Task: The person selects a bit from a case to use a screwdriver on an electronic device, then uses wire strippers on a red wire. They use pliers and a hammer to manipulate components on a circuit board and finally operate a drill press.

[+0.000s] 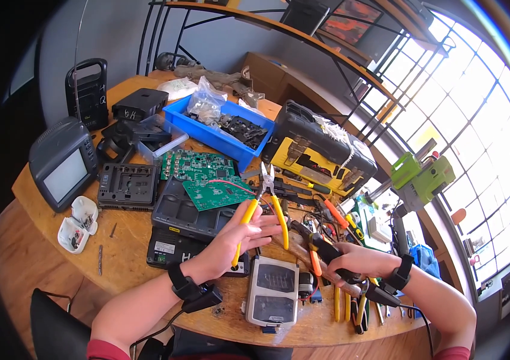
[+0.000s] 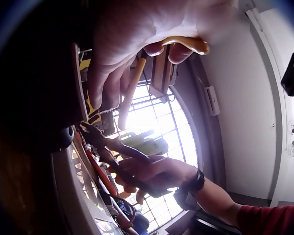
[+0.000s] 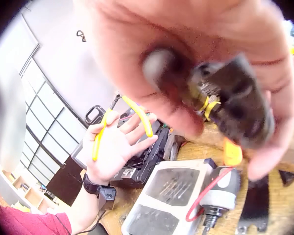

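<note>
My left hand holds yellow-handled pliers, one handle caught under the thumb. Its other fingers are spread toward the second handle, and the pliers' handles stand apart with the nose pointing up and away. In my right hand is a pair of dark-handled pliers; the right wrist view shows a small spring and yellow bits between the dark handles. Below the hands lies a grey case with clear lid windows. Green circuit boards lie beyond the left hand.
A blue bin of parts and a black-yellow toolbox stand at the back. Hand tools crowd the right side. A small monitor and a white earbud-like case sit left. A green tool stands by the window.
</note>
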{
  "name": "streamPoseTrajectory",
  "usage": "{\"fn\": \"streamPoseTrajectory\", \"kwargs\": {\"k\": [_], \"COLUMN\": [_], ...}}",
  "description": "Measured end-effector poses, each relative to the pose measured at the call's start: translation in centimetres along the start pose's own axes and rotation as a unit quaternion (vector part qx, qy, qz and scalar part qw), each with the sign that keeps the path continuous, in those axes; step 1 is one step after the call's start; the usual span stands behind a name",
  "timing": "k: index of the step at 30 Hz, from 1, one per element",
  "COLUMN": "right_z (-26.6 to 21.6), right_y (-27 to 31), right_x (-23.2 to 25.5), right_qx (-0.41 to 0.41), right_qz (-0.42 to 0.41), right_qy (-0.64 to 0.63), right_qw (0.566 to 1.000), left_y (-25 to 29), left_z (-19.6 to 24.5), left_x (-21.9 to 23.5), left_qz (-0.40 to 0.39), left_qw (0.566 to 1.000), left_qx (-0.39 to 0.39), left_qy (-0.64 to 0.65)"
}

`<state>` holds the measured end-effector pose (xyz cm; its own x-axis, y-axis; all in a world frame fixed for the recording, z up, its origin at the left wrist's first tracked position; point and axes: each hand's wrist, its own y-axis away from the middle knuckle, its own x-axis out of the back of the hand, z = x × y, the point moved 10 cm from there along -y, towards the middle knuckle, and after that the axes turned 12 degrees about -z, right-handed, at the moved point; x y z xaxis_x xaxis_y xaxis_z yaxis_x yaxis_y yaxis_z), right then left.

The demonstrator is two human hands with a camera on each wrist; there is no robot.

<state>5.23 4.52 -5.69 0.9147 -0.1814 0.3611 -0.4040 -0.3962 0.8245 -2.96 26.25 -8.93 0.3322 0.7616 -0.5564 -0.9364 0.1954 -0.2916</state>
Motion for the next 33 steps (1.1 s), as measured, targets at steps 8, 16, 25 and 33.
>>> {"fn": "streamPoseTrajectory", "kwargs": {"k": [8, 16, 25, 33], "right_z": [1.3, -0.6, -0.9, -6.3], "right_y": [1.1, 1.6, 3.1, 3.3], "right_x": [2.0, 1.7, 1.7, 3.5], "right_qx": [0.012, 0.049, 0.047, 0.050], "right_qz": [0.046, 0.074, 0.081, 0.157], "right_qy": [0.093, 0.281, 0.219, 0.425], "right_qw": [0.995, 0.956, 0.971, 0.890], "left_y": [-0.1, 0.0, 0.0, 0.1], "left_z": [0.9, 1.2, 1.1, 1.3], "left_x": [0.8, 0.6, 0.4, 0.0], "left_qz": [-0.010, 0.018, 0.008, 0.030], "left_qw": [0.999, 0.998, 0.997, 0.995], "left_qx": [-0.040, -0.037, -0.036, -0.019], "left_qy": [-0.023, -0.044, -0.065, -0.097]}}
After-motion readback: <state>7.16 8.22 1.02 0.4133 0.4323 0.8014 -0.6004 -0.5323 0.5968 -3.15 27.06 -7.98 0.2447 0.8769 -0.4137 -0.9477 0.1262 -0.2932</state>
